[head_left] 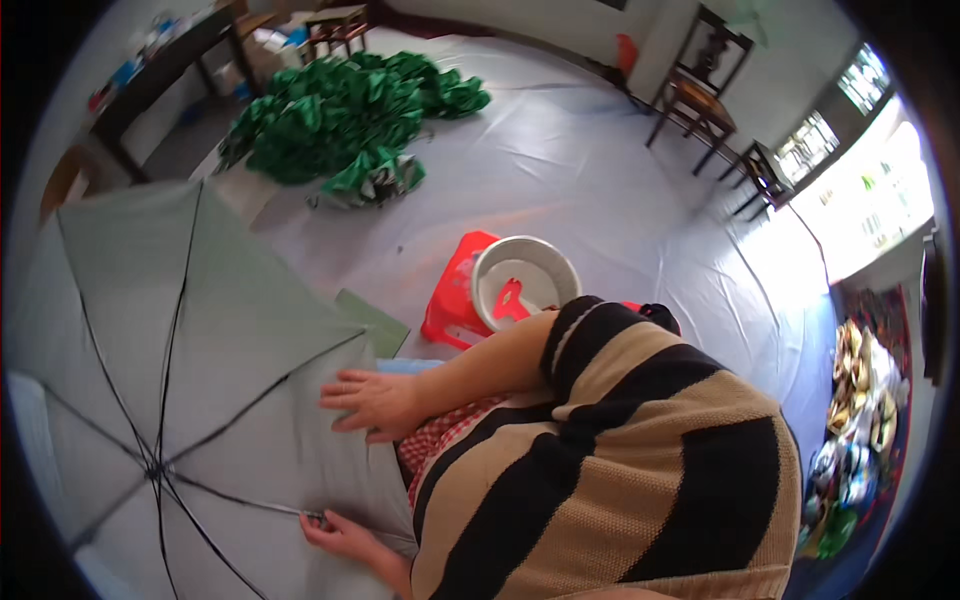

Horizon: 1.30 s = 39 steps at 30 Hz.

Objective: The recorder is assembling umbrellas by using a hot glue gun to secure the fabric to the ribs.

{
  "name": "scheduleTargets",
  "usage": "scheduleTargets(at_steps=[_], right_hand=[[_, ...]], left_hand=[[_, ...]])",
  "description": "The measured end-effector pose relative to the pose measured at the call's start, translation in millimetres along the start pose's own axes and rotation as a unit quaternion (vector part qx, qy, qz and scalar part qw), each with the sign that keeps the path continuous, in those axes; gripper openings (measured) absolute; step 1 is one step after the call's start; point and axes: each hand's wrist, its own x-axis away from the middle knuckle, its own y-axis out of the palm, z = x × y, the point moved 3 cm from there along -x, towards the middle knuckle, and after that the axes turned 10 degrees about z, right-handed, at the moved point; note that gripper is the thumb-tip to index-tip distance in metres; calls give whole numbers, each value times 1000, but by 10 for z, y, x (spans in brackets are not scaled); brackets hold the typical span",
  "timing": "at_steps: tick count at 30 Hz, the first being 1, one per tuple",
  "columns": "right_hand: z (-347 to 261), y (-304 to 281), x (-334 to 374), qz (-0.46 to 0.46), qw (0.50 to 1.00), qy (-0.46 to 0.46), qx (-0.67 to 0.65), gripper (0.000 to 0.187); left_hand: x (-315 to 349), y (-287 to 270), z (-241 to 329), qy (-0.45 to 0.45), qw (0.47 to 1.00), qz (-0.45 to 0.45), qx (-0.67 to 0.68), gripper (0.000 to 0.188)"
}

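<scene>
A large open umbrella [245, 380] fills the left side, its grey-green inner cloth facing me. Thin dark ribs fan out from its hub [157, 471]. Along the cloth's near border, my left hand [345, 540] pinches the end of one umbrella rib [250, 502] between thumb and fingers. Farther up the same border, my right hand [375, 402] rests flat on the cloth with fingers spread. Red-and-white checked cloth [440, 435] shows beneath my right forearm.
A red plastic stool [455, 290] and a white bucket [525, 265] with a red item [511, 300] inside stand beyond my right arm. A green fabric heap [340, 120] lies farther off. Wooden chair [700, 95], dark table [165, 75] and a colourful pile [855, 430] sit around the room.
</scene>
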Motion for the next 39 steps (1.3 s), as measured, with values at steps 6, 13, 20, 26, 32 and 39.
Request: scheduleTargets(at_steps=[6,13,20,26,32,39], right_hand=[[72,16,2,-18,1000,5,-2,51],[50,19,0,-24,999,27,5,46],[50,9,-4,-11,1000,14,-9,42],[31,-8,-31,2,1000,7,-13,43],[38,-5,-36,-3,1000,5,-14,43],[25,-12,-58,-15,1000,-2,-9,45]], left_hand=[[-65,45,-151,-30,999,16,23,41],[-38,-16,-92,-65,997,19,45,39],[-23,-44,-1,-88,995,21,48,40],[-21,-55,40,-92,994,23,45,40],[-15,-44,-6,-94,994,31,45,40],[-17,-36,-69,-109,991,34,75,39]])
